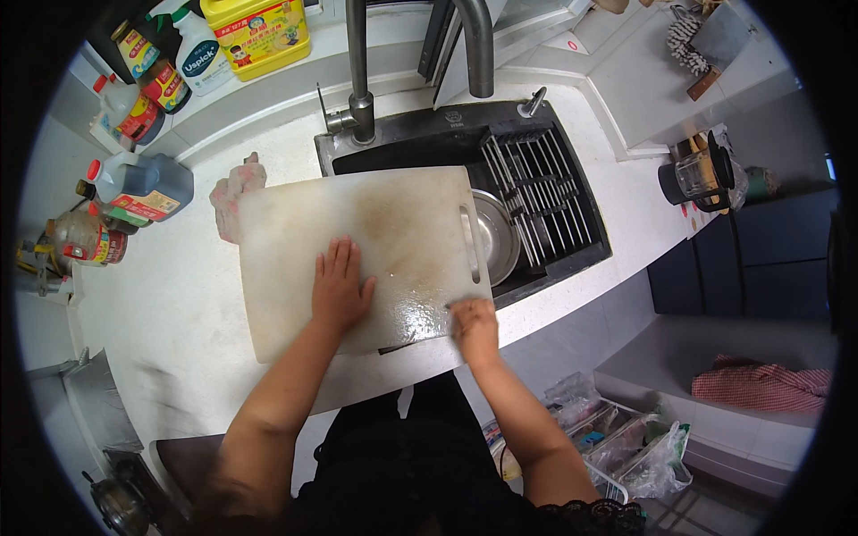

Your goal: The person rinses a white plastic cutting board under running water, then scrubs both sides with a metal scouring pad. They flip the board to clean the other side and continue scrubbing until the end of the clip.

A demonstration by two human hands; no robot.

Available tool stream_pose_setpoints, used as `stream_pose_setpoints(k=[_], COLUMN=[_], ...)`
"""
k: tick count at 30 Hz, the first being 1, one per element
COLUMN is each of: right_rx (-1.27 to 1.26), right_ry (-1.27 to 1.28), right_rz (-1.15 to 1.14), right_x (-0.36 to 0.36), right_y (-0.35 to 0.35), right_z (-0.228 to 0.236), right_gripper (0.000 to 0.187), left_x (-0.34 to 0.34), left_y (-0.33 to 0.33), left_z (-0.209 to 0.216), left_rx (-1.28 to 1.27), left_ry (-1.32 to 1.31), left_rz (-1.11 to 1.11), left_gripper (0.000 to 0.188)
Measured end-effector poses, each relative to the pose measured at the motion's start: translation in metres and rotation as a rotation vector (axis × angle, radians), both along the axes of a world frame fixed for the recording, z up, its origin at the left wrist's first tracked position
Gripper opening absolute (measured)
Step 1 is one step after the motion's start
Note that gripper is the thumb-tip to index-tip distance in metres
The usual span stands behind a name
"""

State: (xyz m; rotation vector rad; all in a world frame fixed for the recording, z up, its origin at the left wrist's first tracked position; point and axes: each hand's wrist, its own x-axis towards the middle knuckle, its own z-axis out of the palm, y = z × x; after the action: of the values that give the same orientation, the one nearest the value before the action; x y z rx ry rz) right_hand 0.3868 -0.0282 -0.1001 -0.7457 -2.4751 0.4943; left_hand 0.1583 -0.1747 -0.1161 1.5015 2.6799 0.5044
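A large whitish cutting board (pixel 286 259) lies flat, partly on the white counter and partly over the black sink (pixel 483 112). Brownish stains mark its middle, and a wet, shiny patch spreads near its front right. My left hand (pixel 341 290) rests palm down on the board with fingers stretched out. At the board's front right corner is my right hand (pixel 475 329), its fingers curled closed and slightly blurred. A small dark bit shows by its fingertips; what it grips, if anything, is hidden. A thin dark strip (pixel 402 347) peeks out at the board's front edge.
A metal bowl (pixel 494 237) and a drying rack (pixel 545 196) sit in the sink, below a tall grey faucet (pixel 360 98). Left of the board lies a crumpled cloth (pixel 237 192). Several bottles and a jug (pixel 147 183) line the counter's left. Plastic bags (pixel 657 460) stand below right.
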Motion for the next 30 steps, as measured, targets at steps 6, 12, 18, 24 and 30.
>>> stream_pose_setpoints(k=[6, 12, 18, 24, 30], right_rx=[0.0, 0.051, 0.019, 0.039, -0.018], right_ry=[0.032, -0.003, -0.015, 0.022, 0.046], right_rz=[-0.046, 0.062, 0.174, 0.272, 0.373], right_x=[0.0, 0.025, 0.039, 0.028, 0.057], right_y=[0.034, 0.046, 0.06, 0.083, 0.076], right_z=[0.001, 0.004, -0.006, -0.002, -0.006], right_gripper=[0.01, 0.009, 0.008, 0.012, 0.013], left_x=[0.001, 0.045, 0.062, 0.064, 0.065], left_y=[0.002, 0.004, 0.007, 0.006, 0.003], left_z=[-0.003, 0.0, 0.023, 0.025, 0.017], left_rx=[0.052, -0.111, -0.216, -0.207, -0.156], left_ry=[0.003, -0.043, -0.031, -0.024, 0.001], left_rz=[0.005, 0.225, 0.265, 0.259, 0.266], left_gripper=[0.073, 0.081, 0.094, 0.097, 0.095])
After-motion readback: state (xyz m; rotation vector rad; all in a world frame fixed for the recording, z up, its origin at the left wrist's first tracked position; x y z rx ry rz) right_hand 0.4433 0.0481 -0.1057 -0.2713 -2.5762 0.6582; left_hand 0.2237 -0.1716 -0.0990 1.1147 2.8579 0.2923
